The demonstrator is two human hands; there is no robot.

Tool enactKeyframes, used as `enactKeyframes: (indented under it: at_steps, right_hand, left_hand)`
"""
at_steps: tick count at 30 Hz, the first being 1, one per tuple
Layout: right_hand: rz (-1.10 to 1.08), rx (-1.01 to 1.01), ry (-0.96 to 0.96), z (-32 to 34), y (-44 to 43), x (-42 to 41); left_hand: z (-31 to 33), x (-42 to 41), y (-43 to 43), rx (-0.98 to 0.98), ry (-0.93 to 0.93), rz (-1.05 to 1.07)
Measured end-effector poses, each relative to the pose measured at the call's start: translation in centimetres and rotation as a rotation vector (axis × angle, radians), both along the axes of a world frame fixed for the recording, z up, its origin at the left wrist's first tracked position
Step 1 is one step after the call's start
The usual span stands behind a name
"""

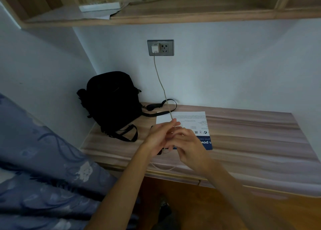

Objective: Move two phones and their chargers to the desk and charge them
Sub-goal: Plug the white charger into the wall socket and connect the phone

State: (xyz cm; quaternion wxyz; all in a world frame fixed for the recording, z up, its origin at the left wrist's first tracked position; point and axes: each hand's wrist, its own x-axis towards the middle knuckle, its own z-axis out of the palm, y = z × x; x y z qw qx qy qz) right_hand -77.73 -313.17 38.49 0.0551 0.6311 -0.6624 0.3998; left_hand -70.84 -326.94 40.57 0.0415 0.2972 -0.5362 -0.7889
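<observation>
A white charger block [155, 48] is plugged into the left half of the grey wall socket [160, 47]. Its pale cable [160, 83] runs down to my hands over the desk [251, 142]. My left hand [160, 137] pinches the cable between its fingertips. My right hand [188, 147] is beside it, fingers curled around the cable's lower part. A dark phone [159, 152] lies on the desk under my hands, mostly hidden. A loop of cable [163, 168] hangs over the desk's front edge.
A black backpack [111, 103] stands at the desk's back left corner, its straps spread on the wood. A white and blue box [194, 125] lies flat behind my hands. A blue patterned bedcover [43, 169] fills the left. A wooden shelf [156, 12] hangs overhead.
</observation>
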Motion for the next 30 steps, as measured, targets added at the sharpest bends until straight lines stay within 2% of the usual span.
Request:
enactKeyframes:
  at_steps: [2,6,9,11,17,23,27,30]
  right_hand:
    - [-0.036,-0.057,-0.154,0.0,0.5,-0.1]
    - [-0.317,-0.153,-0.508,0.9,-0.2,-0.5]
    - [-0.405,0.079,-0.955,2.2,-2.0,-1.6]
    - [-0.320,0.229,-1.109,2.5,-2.8,-2.1]
    - [-0.138,0.272,-1.089,1.6,-2.6,-1.1]
    - [-0.038,0.631,-1.037,-1.2,-1.1,0.5]
    - [0.037,0.715,-1.094,-2.8,0.3,2.1]
    - [0.153,0.752,-1.057,-3.4,1.1,3.6]
  left_hand:
    - [-0.2,0.1,0.2,0.004,0.073,0.042]
    - [-0.8,0.9,0.7,-0.062,0.091,0.084]
    - [-1.1,1.9,1.8,-0.114,0.074,0.075]
    - [-1.7,3.0,2.6,-0.139,0.065,0.081]
    - [-4.3,6.9,5.1,-0.161,0.058,0.109]
    - [-5.3,9.1,5.8,-0.282,0.002,0.037]
    - [-4.0,9.3,4.7,-0.166,0.095,0.078]
    - [-2.6,8.4,3.3,-0.135,0.134,0.133]
